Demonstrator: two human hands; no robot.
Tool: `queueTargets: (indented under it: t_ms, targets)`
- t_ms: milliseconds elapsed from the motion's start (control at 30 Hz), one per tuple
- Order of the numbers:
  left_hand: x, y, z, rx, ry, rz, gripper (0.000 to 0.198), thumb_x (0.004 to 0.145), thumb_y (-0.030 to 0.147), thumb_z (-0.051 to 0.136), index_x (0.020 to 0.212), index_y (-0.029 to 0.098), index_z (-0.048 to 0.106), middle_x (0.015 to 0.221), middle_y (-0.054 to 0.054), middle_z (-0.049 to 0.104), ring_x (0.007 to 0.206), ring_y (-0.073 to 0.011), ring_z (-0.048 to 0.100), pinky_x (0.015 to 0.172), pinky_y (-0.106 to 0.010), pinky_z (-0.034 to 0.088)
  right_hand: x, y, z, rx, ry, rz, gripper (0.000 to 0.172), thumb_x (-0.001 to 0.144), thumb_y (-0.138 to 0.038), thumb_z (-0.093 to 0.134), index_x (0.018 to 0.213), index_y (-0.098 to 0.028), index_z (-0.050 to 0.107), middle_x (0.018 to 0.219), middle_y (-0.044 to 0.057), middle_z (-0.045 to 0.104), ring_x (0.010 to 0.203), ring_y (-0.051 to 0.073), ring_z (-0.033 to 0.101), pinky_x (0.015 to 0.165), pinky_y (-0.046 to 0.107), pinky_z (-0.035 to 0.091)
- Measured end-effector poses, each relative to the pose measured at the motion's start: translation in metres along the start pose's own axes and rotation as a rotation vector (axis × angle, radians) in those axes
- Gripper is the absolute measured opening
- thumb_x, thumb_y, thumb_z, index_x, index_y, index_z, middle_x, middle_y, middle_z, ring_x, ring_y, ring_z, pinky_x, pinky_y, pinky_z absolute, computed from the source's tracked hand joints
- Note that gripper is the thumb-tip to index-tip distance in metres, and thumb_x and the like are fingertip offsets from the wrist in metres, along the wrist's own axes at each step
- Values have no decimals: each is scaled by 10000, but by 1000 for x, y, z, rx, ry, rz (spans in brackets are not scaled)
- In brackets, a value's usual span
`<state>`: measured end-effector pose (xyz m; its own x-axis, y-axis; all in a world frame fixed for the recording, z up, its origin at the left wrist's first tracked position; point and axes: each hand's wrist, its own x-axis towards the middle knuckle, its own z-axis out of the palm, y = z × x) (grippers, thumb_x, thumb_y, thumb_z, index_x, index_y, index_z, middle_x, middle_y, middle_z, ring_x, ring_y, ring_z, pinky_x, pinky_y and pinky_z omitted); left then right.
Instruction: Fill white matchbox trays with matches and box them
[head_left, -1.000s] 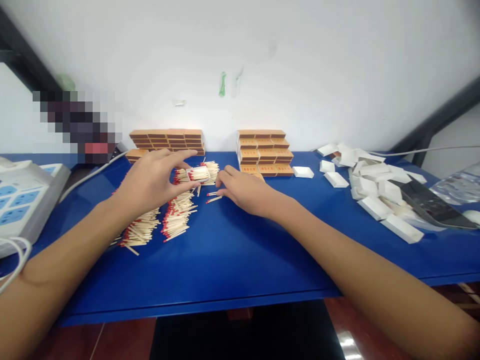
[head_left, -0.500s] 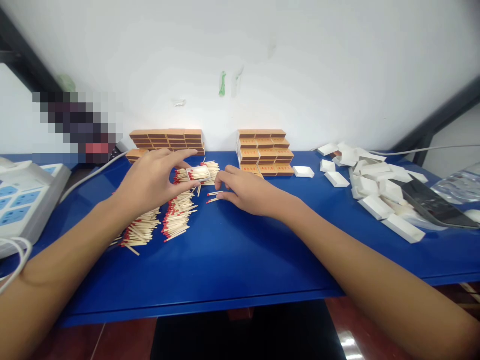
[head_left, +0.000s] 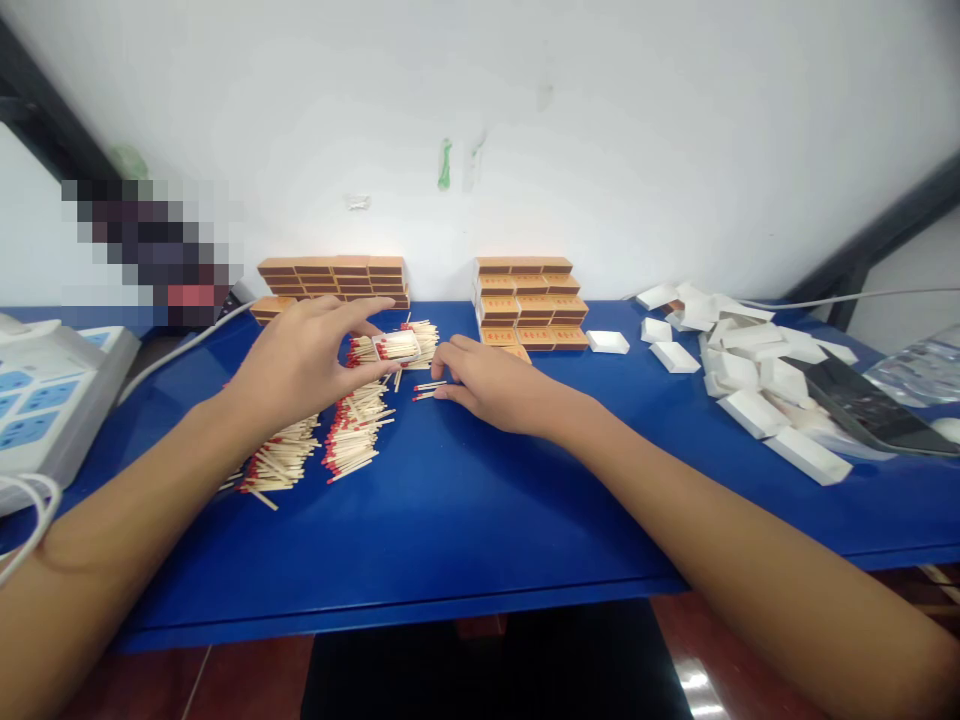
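Observation:
My left hand (head_left: 307, 345) is closed around a small white matchbox tray (head_left: 417, 345), thumb at the near side and fingers at the far side. Red-tipped matches (head_left: 396, 348) lie inside the tray. To its right, my right hand (head_left: 487, 380) pinches the plain ends of a few matches (head_left: 427, 388), their red heads pointing left just above or on the blue table. Piles of loose matches (head_left: 356, 435) spread beneath and in front of my left hand; part of them is hidden by it.
Stacked matchboxes (head_left: 334, 280) stand against the wall at left, with a stepped stack (head_left: 531, 310) right of centre. A heap of white trays (head_left: 739, 360) lies at right beside a dark phone (head_left: 862, 400). At the far left are a power strip (head_left: 52, 400) and white cable (head_left: 187, 345).
The matches at my right fingertips have drawn closer together, and the fingers have shifted very slightly. My left hand keeps its hold on the tray.

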<state>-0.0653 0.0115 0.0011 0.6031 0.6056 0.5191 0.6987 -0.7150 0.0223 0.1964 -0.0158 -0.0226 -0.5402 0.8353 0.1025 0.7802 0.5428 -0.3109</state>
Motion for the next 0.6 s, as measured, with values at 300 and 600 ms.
queueTargets:
  t_ms: [300,600]
  targets:
    - [1,2,-1,-5,-9,-19,642,953,593,715,1492,256,623,1073,-87,832,1055,-343,739,947,-478,552,4,5,7,-27,-22,-43,121,1081,-207,544,1030,-161,644,1129,92,637,884,189,592,719,302,377]
    - [0,2,1,-1,-17,-5,652,949,589,723,1498,253,620,1050,-80,834,1036,-338,749,931,-461,549,1,1,-4,-103,-13,-9,143,1106,-198,509,1096,-154,644,1189,111,641,917,200,600,736,308,380]
